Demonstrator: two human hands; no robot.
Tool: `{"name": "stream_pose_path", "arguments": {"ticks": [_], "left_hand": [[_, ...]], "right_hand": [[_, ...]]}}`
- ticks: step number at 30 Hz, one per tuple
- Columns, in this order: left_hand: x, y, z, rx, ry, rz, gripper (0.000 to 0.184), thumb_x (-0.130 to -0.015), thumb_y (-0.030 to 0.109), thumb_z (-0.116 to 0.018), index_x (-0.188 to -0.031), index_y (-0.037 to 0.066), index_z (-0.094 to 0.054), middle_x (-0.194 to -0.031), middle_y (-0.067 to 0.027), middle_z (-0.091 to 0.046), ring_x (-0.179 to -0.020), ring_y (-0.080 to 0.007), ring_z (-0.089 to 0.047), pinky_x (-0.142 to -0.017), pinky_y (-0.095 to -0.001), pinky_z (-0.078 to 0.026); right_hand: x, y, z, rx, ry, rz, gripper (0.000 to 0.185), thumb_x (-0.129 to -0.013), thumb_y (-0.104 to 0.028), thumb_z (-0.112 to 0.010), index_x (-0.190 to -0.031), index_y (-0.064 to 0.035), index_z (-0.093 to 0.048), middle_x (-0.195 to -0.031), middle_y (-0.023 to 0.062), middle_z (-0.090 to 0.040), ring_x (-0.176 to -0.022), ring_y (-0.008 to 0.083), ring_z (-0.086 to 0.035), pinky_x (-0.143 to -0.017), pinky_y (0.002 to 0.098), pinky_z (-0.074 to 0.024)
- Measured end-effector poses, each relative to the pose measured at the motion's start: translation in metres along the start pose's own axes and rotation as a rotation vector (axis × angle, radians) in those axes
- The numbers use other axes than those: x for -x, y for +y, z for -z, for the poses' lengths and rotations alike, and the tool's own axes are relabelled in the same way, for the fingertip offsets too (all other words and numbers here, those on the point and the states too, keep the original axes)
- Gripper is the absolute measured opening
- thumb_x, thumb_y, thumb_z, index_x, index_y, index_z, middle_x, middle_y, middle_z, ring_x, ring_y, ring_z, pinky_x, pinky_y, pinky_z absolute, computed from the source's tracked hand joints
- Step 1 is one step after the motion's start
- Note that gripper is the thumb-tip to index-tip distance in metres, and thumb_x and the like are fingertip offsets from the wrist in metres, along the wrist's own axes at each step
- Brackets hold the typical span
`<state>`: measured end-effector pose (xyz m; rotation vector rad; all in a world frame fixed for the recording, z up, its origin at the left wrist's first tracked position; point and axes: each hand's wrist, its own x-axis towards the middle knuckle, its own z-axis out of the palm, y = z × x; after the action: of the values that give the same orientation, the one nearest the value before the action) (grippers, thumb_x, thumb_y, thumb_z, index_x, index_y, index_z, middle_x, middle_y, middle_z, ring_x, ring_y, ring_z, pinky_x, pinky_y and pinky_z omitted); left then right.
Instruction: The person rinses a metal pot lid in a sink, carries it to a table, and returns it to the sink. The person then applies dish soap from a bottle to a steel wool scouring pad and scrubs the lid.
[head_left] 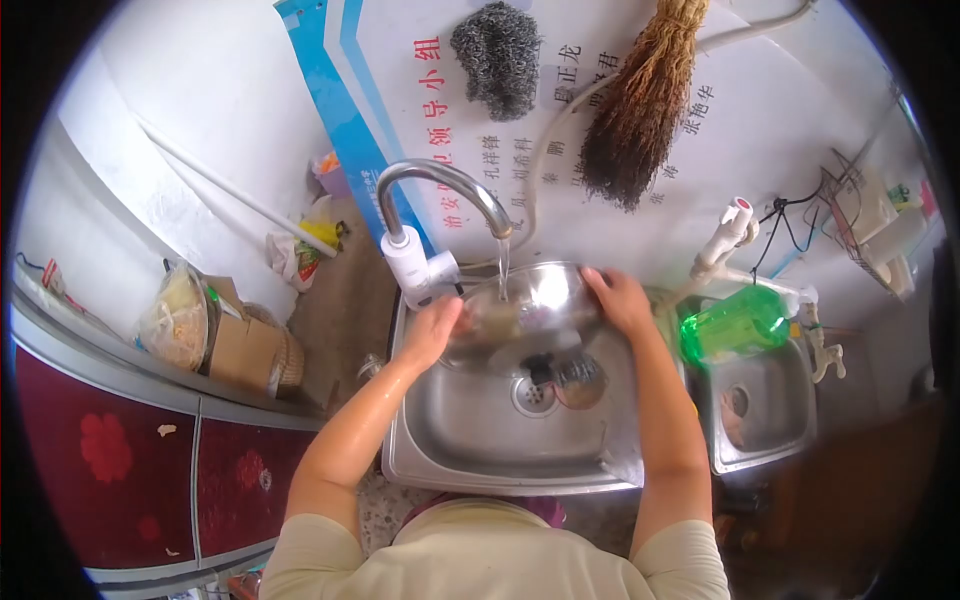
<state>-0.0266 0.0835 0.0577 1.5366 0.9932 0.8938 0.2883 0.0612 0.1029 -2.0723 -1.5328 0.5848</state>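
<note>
A shiny stainless steel basin is held up over the back of the metal sink, tilted. My left hand grips its left rim, fingers partly hidden, and my right hand is closed on its upper right rim. Water runs from the curved faucet into the basin. Below it, near the drain, lies a small round object with a dark part; its kind is unclear.
Above the sink, a steel wool scourer and a straw brush rest against a printed board. A green liquid bottle lies over a smaller sink at right. A cardboard box stands left, above dark red cabinets.
</note>
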Motion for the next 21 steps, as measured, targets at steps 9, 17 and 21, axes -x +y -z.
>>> {"name": "stream_pose_path", "arguments": {"ticks": [9,17,21], "left_hand": [[-0.007,0.041,-0.014,-0.533,-0.013,-0.27,0.024,-0.09,0.024,-0.049,-0.082,0.002,-0.045,-0.067,-0.0211,-0.053,-0.066,-0.0421,-0.052,-0.056,-0.0461,-0.037],[0.012,0.041,-0.02,-0.451,0.108,-0.217,0.03,-0.09,0.022,-0.05,-0.07,0.001,-0.044,-0.062,-0.0201,-0.05,-0.06,-0.0415,-0.048,-0.052,-0.0437,-0.035],[0.016,0.038,-0.02,-0.397,0.138,-0.202,0.03,-0.09,0.024,-0.05,-0.071,0.001,-0.047,-0.061,-0.0203,-0.049,-0.058,-0.0399,-0.047,-0.052,-0.0417,-0.037]], "right_hand": [[0.009,-0.019,-0.075,0.001,0.562,0.152,0.051,-0.087,-0.034,-0.049,-0.12,0.0055,-0.043,-0.109,0.0258,-0.048,-0.104,0.0398,-0.045,-0.088,0.0436,-0.0363],[0.064,-0.08,-0.108,0.062,0.61,0.36,0.071,-0.08,-0.03,-0.053,-0.133,0.0084,-0.024,-0.136,0.0286,-0.024,-0.126,0.0466,-0.02,-0.102,0.0589,-0.0099],[0.074,-0.091,-0.106,0.011,0.564,0.502,0.063,-0.078,-0.031,-0.056,-0.129,0.0005,-0.035,-0.131,0.0202,-0.035,-0.125,0.0373,-0.029,-0.102,0.0584,-0.0122]]}}
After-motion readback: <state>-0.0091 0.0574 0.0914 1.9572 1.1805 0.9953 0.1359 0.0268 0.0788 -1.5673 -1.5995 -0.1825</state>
